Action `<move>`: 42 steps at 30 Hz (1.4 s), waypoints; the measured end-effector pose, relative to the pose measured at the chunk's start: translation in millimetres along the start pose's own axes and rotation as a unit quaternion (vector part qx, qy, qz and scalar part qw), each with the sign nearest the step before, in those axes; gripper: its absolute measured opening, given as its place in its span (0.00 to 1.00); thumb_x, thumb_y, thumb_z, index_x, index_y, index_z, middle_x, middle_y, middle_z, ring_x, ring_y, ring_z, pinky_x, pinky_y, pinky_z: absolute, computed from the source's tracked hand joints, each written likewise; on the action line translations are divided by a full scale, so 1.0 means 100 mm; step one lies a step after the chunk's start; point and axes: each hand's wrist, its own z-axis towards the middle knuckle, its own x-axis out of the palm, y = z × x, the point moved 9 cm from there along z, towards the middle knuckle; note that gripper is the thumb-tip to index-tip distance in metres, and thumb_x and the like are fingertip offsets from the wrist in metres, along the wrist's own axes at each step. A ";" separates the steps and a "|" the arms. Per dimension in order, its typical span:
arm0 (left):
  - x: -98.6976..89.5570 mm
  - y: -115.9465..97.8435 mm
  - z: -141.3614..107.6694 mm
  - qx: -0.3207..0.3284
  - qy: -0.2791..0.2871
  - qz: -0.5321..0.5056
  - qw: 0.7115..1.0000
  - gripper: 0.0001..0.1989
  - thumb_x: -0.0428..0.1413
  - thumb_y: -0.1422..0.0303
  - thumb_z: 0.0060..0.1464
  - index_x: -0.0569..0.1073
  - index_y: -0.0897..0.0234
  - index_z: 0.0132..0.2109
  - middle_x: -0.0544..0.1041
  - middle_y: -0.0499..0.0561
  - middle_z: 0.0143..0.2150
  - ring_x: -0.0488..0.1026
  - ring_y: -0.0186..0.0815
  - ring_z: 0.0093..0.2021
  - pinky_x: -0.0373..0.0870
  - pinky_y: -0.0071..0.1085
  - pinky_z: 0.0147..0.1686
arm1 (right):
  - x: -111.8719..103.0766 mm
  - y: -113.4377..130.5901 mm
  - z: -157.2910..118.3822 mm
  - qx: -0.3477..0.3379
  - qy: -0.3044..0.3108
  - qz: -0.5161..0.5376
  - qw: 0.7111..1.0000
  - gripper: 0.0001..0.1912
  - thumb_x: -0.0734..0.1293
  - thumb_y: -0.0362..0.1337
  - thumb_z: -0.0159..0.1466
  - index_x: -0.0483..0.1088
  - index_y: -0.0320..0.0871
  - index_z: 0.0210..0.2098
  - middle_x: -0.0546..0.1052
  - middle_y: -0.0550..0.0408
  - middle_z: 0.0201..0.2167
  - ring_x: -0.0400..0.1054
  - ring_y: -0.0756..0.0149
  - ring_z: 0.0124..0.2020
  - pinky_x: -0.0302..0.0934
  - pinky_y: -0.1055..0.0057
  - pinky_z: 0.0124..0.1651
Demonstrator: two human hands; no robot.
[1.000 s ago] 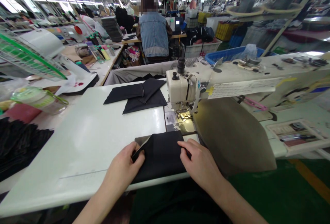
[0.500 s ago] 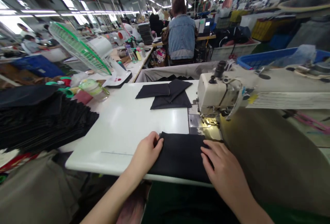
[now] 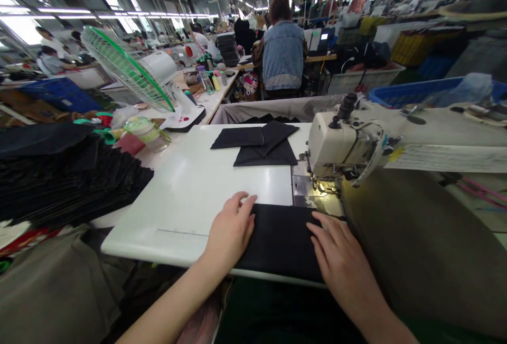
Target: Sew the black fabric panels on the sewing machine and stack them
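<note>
A black fabric piece (image 3: 281, 241) lies flat at the front edge of the white table (image 3: 178, 191). On its left edge rests my left hand (image 3: 232, 230), fingers bent and slightly apart. My right hand (image 3: 340, 254) lies over the right edge with its fingers spread. Just beyond the fabric's right end is the sewing machine (image 3: 332, 140), its needle area (image 3: 325, 186) lit yellow. Several black pieces (image 3: 265, 146) overlap at the back of the table, left of the machine head.
At the left is a tall stack of black fabric (image 3: 67, 175). Behind it stand a lidded jar (image 3: 146, 133) and a green and white fan (image 3: 130, 69). A person in a denim vest (image 3: 282, 56) sits ahead. A blue basket (image 3: 420, 90) is behind the machine.
My left hand has shifted slightly up onto the fabric's left edge, and its fingers have loosened from a pinch. My right hand stays nearly in place. The view has shifted a little.
</note>
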 end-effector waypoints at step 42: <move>0.45 -0.95 0.58 0.235 0.110 -0.042 0.965 0.29 0.51 0.56 0.68 0.60 0.58 0.71 0.54 0.54 0.75 0.49 0.50 0.75 0.47 0.59 0.70 | 0.33 -0.46 0.12 0.075 -0.004 -0.006 0.997 0.21 0.57 0.29 0.71 0.70 0.35 0.61 0.72 0.36 0.61 0.67 0.50 0.63 0.65 0.49 0.64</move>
